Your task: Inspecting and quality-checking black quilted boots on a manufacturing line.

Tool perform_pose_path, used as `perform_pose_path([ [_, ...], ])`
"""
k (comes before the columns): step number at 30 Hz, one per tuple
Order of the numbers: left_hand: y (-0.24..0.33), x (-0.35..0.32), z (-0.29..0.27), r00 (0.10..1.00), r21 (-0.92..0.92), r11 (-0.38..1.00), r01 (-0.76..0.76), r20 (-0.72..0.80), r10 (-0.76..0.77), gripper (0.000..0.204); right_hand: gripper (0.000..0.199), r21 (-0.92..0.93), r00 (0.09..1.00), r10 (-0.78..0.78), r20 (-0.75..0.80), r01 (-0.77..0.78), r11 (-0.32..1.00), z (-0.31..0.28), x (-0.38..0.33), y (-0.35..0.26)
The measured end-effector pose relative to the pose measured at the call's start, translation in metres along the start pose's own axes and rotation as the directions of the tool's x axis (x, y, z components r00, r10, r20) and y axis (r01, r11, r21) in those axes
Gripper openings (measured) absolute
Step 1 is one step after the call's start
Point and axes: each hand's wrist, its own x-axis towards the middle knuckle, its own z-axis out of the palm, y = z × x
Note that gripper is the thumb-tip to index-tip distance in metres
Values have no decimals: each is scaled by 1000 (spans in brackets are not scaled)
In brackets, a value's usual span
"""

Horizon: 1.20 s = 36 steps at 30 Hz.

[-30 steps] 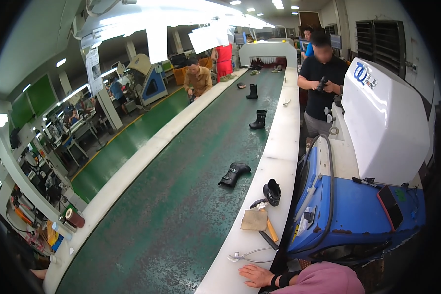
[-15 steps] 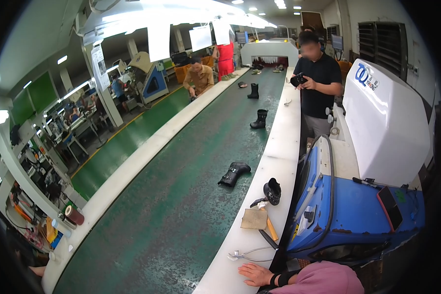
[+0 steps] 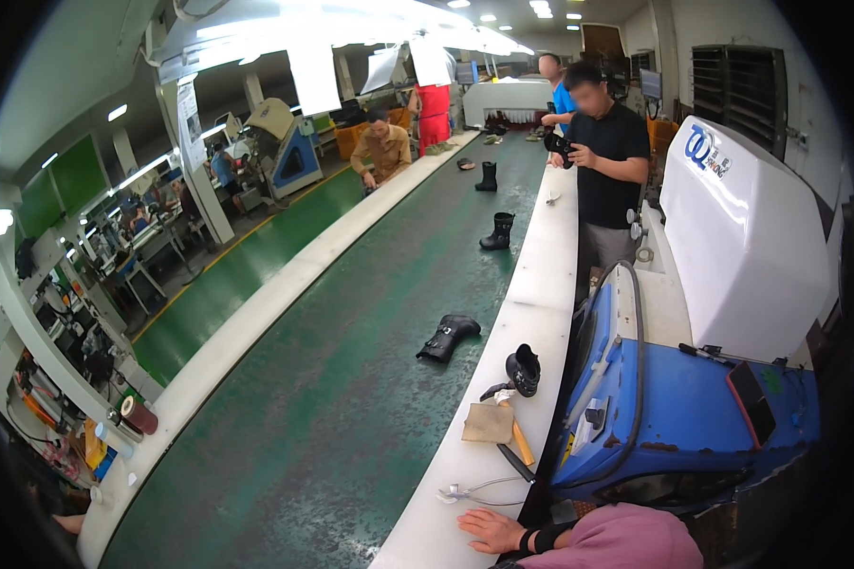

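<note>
one hand (image 3: 491,529) lies flat, palm down, fingers spread, wristband on wrist.

Long green conveyor belt (image 3: 351,379), black boots (image 3: 449,337) laid along it, white side ledge (image 3: 531,303), tan cloth (image 3: 489,423), pliers (image 3: 474,491) placed near

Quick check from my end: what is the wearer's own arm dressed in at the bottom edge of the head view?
Only one arm shows. The hand is bare, with no glove. A black band wraps the wrist, and behind it comes a loose pink sleeve covering the forearm. Which arm it is cannot be told. No rings or markings are clear at this size.
</note>
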Motion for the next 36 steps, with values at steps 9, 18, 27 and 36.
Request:
perform_pose_path([
  [9, 19, 19, -18, 1000, 17, 1000, -13, -9, 13, 35, 47, -2, 999, 11, 38, -11, 1000, 3, 1, 2],
  [18, 25, 25, -19, 1000, 18, 1000, 6, 6, -6, 35, 49, 0, 998, -34, -56, 34, 999, 10, -2, 3],
  [27, 11, -8, 23, 991, 24, 997, 70, 110, -73, 36, 49, 4, 1000, -5, 30, 5, 1000, 2, -1, 0],
  [36, 5, -3, 7, 992, 7, 994, 110, 68, -110, 36, 51, -36, 996, -10, 87, 13, 999, 1, 3, 2],
])
